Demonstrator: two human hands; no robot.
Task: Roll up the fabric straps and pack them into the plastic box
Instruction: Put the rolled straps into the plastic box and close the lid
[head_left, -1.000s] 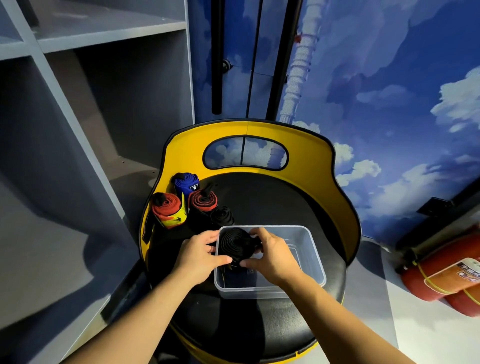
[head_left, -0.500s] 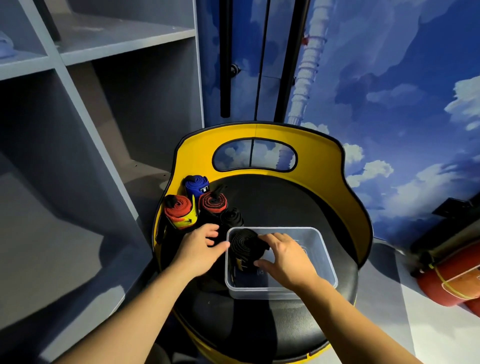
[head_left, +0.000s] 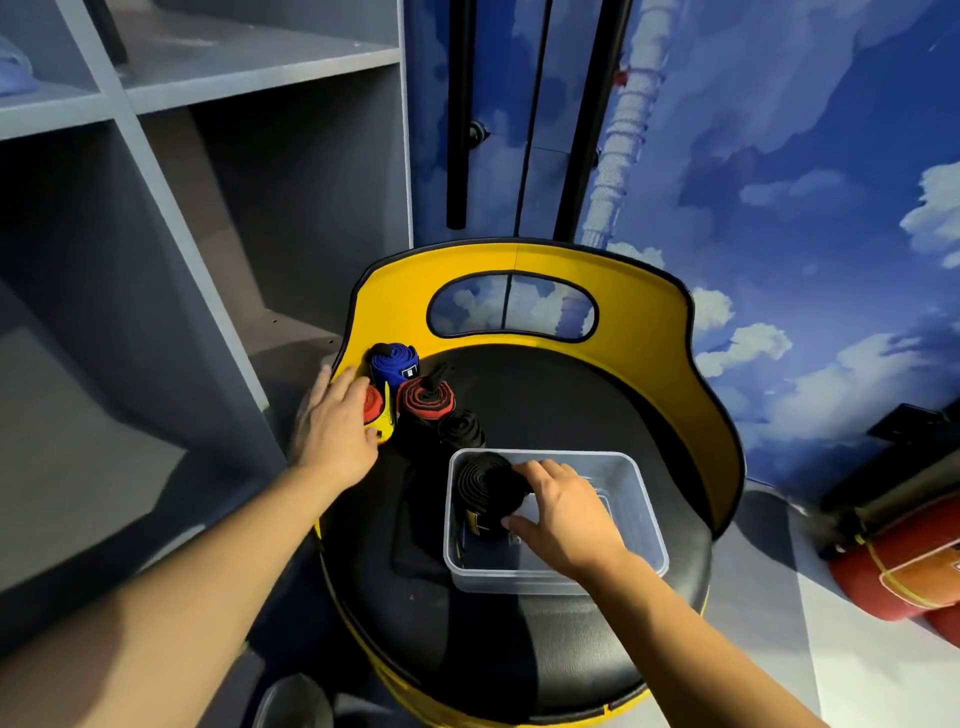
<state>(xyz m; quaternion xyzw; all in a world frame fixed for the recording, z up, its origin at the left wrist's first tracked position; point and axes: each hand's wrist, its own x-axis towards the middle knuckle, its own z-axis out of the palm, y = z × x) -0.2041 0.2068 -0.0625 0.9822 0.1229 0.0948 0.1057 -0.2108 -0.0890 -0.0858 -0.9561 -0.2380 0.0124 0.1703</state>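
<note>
A clear plastic box (head_left: 645, 512) stands on the black seat of a yellow-backed chair. At the box's left end sits a black rolled strap (head_left: 483, 491), and my right hand (head_left: 563, 514) grips its right side with thumb and fingers. Left of the box, rolls stand in a cluster: a red and yellow roll (head_left: 375, 410), a blue roll (head_left: 395, 364), a red and black roll (head_left: 427, 401) and a small black roll (head_left: 461, 428). My left hand (head_left: 332, 426) lies over the red and yellow roll with fingers stretched out, touching it.
An unrolled black strap (head_left: 415, 525) lies flat on the seat against the box's left wall. The yellow backrest (head_left: 519, 260) curves round the far side. Grey shelving (head_left: 208, 208) stands close on the left. Red fire extinguishers (head_left: 898, 571) lie on the floor at right.
My left hand let go of the black roll and moved left and away, onto the red and yellow roll. My right hand has lowered the black roll into the box's left end.
</note>
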